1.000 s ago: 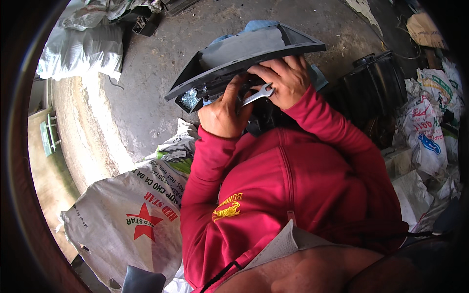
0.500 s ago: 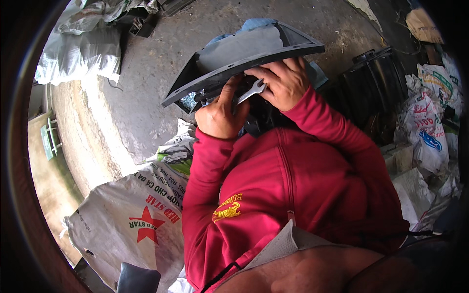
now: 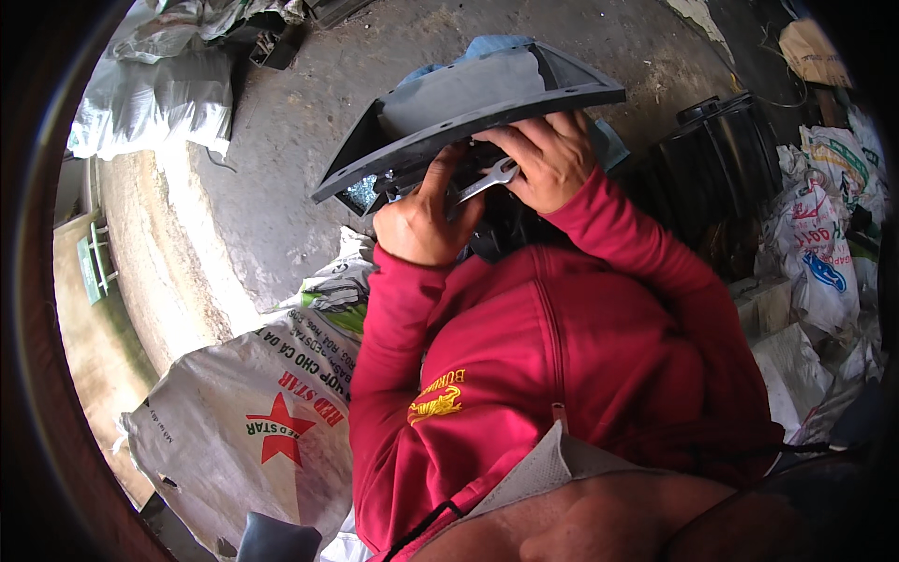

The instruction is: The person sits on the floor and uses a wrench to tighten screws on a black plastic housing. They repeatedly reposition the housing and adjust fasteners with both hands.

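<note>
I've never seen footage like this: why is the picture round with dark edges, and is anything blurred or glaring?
Head view: fisheye lens bends the concrete floor and blackens the corners; daylight washes out its left strip; the silver metal wrench and grey plastic panel stay sharp.

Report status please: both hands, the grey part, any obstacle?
Left hand gripping under grey plastic housing. Right hand holds metal spanner against its underside. Sacks close around; nothing blocks the hands.
</note>
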Motion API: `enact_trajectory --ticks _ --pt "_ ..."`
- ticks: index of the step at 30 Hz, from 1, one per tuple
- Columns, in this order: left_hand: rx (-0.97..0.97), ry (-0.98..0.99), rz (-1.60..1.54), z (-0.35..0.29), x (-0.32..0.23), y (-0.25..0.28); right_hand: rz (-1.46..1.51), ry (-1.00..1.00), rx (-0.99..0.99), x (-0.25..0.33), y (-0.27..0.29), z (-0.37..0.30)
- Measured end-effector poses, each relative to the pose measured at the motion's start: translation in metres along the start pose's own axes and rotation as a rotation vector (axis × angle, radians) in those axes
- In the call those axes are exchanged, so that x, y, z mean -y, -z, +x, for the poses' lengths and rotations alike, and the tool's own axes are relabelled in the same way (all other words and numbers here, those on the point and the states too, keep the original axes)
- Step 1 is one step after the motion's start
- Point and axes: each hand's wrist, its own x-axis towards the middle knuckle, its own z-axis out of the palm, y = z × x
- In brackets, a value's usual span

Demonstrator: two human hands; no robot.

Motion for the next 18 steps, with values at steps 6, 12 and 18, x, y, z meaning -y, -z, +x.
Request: enact_trajectory --ticks 6,12,18 --pt "-0.084 -0.023 -0.018 0.002 -0.003 0.000 0.034 0.001 0.007 -0.001 0.006 0.005" --pt "-0.006 0.014 0.056 -0.002 0.003 0.002 0.109 0.003 -0.077 -0.001 0.008 0.009" --pt "-0.025 -0.060 -0.001 0.000 0.008 0.001 0.109 0.002 -0.051 -0.002 0.004 0.005"
